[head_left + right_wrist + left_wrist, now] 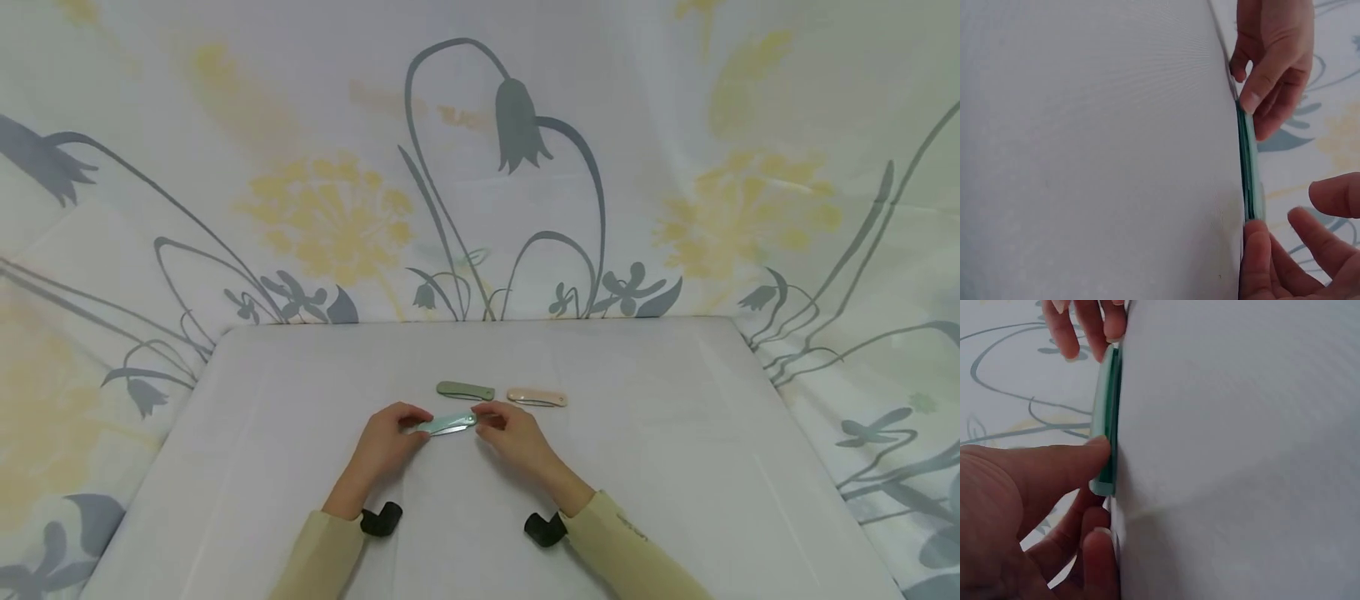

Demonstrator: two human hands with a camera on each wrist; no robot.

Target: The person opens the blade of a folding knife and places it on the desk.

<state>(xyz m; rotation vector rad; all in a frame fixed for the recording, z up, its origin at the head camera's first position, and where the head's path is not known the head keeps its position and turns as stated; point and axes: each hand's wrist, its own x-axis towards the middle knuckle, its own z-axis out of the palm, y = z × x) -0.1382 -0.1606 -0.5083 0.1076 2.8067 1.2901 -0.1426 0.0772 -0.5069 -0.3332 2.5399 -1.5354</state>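
Observation:
A teal folding knife [450,423] is between my two hands, close over the white table in the head view. My left hand [386,437] pinches its left end, the thumb pressing the teal handle [1102,400] in the left wrist view. At the other end is my right hand [517,437]. In the right wrist view its fingertips [1255,230] touch the knife's end while the thumb [1338,195] stands apart from it. Just beyond the hands lie a sage-green folding knife [465,390] and, to its right, a peach folding knife [537,397].
The white table [645,475] reaches back to a hanging cloth [315,108] printed with grey and yellow flowers, which also runs along both sides. Black wrist mounts [545,529] sit at the cuffs of the light sleeves [630,550].

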